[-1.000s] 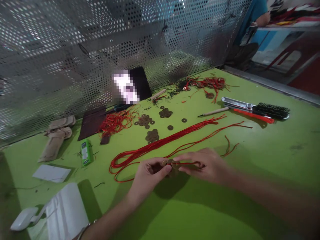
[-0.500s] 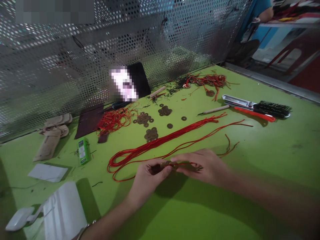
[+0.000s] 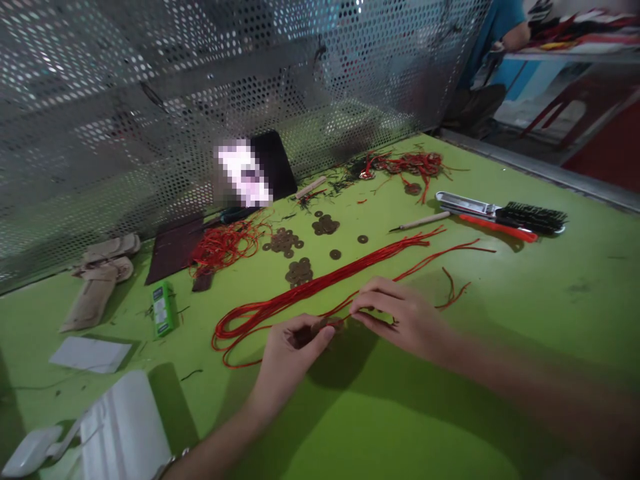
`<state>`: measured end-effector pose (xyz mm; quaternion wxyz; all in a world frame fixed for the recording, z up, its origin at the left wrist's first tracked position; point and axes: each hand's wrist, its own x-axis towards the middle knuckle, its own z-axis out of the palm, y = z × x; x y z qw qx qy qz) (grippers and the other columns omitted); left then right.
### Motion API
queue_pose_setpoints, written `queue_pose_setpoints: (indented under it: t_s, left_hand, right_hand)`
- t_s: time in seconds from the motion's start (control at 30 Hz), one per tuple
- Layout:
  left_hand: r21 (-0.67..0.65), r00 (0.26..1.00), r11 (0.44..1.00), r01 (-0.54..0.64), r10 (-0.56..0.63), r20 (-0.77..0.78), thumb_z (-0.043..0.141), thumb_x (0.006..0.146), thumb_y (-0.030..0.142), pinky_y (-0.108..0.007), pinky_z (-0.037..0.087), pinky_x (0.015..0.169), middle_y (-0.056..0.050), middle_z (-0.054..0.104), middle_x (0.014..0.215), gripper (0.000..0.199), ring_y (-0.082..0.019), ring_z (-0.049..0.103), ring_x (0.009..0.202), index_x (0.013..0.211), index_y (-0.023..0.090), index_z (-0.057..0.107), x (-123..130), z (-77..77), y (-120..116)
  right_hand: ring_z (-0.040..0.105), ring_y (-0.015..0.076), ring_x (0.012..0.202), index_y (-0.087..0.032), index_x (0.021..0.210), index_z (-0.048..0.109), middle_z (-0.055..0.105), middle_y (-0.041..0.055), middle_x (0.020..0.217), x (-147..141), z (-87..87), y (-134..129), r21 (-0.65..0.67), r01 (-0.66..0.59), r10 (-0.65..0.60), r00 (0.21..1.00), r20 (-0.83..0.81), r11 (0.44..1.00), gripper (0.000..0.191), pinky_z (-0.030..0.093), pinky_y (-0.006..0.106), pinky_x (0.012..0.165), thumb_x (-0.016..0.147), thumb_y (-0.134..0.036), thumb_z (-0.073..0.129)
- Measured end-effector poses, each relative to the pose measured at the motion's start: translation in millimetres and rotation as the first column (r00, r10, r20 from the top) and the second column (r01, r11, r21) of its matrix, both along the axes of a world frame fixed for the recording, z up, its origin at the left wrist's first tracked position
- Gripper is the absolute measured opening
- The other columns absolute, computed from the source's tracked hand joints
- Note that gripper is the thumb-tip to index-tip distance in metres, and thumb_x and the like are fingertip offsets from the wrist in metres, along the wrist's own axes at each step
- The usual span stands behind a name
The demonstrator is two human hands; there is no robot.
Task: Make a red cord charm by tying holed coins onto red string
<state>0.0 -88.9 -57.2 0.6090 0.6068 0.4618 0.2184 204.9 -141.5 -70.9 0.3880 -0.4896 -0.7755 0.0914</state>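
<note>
The left hand (image 3: 290,353) grips a small cluster of coins (image 3: 333,325) between thumb and fingers, over the green table (image 3: 400,413). The right hand (image 3: 351,315), thumb and forefinger closed, pinches a red cord (image 3: 347,319) extending from this cluster. A folded cord bundle (image 3: 325,283) lies beyond both hands, near loose coin piles (image 3: 299,272).

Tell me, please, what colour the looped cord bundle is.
The cord bundle is red, clearest in the head view.

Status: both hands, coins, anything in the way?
Left hand pinching brown coins. Right hand pinching thin red cord beside them. Nearest potential snag: looped red cord bundle just beyond the hands.
</note>
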Motion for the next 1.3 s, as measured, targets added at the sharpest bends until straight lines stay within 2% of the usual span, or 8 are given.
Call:
queue_pose_setpoints:
  t_s: [0.17, 0.37, 0.57, 0.67, 0.87, 1.0, 1.17, 1.3]
  left_hand:
    - [-0.027, 0.998, 0.999, -0.035, 0.037, 0.055, 0.074, 0.070, 0.033, -0.021, 0.051, 0.060, -0.003, 0.069, 0.066, 0.020, -0.012, 0.062, 0.060, 0.072, 0.014, 0.069, 1, 5.6, 0]
    - [-0.050, 0.997, 0.998, -0.039, 0.042, 0.068, 0.074, 0.069, 0.036, -0.020, 0.050, 0.060, -0.004, 0.069, 0.067, 0.023, -0.011, 0.062, 0.061, 0.072, 0.013, 0.069, 0, 3.9, -1]
    - [-0.070, 0.999, 0.997, -0.029, 0.032, 0.043, 0.075, 0.066, 0.037, -0.022, 0.048, 0.059, -0.004, 0.067, 0.065, 0.025, -0.012, 0.059, 0.059, 0.070, 0.013, 0.069, 2, 7.2, -4]
    - [-0.065, 0.999, 0.998, -0.023, 0.026, 0.045, 0.075, 0.065, 0.038, -0.022, 0.046, 0.058, -0.003, 0.066, 0.065, 0.027, -0.012, 0.058, 0.060, 0.069, 0.013, 0.068, 3, 6.3, -4]
    - [-0.047, 0.997, 0.999, -0.019, 0.022, 0.080, 0.075, 0.065, 0.041, -0.021, 0.042, 0.054, -0.001, 0.059, 0.058, 0.031, -0.010, 0.052, 0.055, 0.063, 0.013, 0.063, 3, 3.5, -5]
    - [-0.069, 0.997, 0.998, -0.011, 0.016, 0.078, 0.074, 0.066, 0.040, -0.022, 0.045, 0.059, -0.002, 0.063, 0.062, 0.029, -0.012, 0.057, 0.060, 0.066, 0.013, 0.064, 1, 5.2, -5]
    - [-0.114, 0.990, 0.992, -0.049, 0.064, 0.128, 0.076, 0.067, 0.036, -0.020, 0.048, 0.060, -0.003, 0.067, 0.065, 0.025, -0.010, 0.059, 0.060, 0.070, 0.012, 0.068, -2, 5.9, -2]
    - [-0.145, 0.981, 0.988, -0.055, 0.081, 0.176, 0.076, 0.069, 0.034, -0.021, 0.050, 0.061, -0.004, 0.069, 0.067, 0.023, -0.011, 0.061, 0.060, 0.072, 0.012, 0.068, -4, 7.8, -2]
  right_hand:
    - [0.059, 0.0156, 0.085, -0.015, 0.094, 0.059, 0.062, 0.0076, 0.091, 8, 5.9, 3, 0.094, 0.077, -0.086, 0.992, 0.097, 0.993, 0.010, 0.051, 0.029, 0.075, 0.091, -0.019, 0.051]
    - [0.060, 0.0165, 0.089, -0.018, 0.095, 0.059, 0.062, 0.0073, 0.093, 20, 11.8, 5, 0.173, 0.164, -0.179, 0.981, 0.074, 0.971, 0.010, 0.051, 0.030, 0.079, 0.090, -0.017, 0.051]
    - [0.060, 0.0165, 0.093, -0.017, 0.106, 0.060, 0.065, 0.0065, 0.097, 10, 6.7, 4, 0.178, -0.018, 0.004, 0.997, 0.079, 0.984, 0.021, 0.052, 0.031, 0.082, 0.085, -0.020, 0.060]
    - [0.061, 0.0141, 0.086, -0.019, 0.099, 0.063, 0.066, 0.0033, 0.090, 1, 0.1, 2, 0.200, -0.079, 0.066, 0.995, 0.073, 0.977, 0.014, 0.053, 0.029, 0.077, 0.085, -0.019, 0.060]
    - [0.061, 0.0130, 0.080, -0.017, 0.091, 0.063, 0.067, 0.0038, 0.084, -5, -0.5, 0, 0.202, -0.073, 0.065, 0.997, 0.047, 0.977, 0.007, 0.053, 0.027, 0.073, 0.087, -0.018, 0.057]
    - [0.062, 0.0142, 0.077, -0.016, 0.089, 0.061, 0.067, 0.0043, 0.083, -3, 0.6, 2, 0.157, -0.052, 0.036, 0.994, 0.103, 0.986, 0.007, 0.053, 0.029, 0.071, 0.087, -0.016, 0.055]
    - [0.063, 0.0118, 0.068, -0.018, 0.091, 0.062, 0.068, 0.0028, 0.080, 26, 2.5, 7, 0.168, 0.072, -0.100, 0.981, 0.164, 0.983, 0.010, 0.054, 0.024, 0.061, 0.088, -0.016, 0.054]
    - [0.063, 0.0116, 0.059, -0.020, 0.092, 0.065, 0.070, 0.0025, 0.082, 72, 5.2, 9, 0.130, 0.306, -0.322, 0.938, 0.125, 0.943, 0.011, 0.053, 0.024, 0.057, 0.087, -0.024, 0.056]
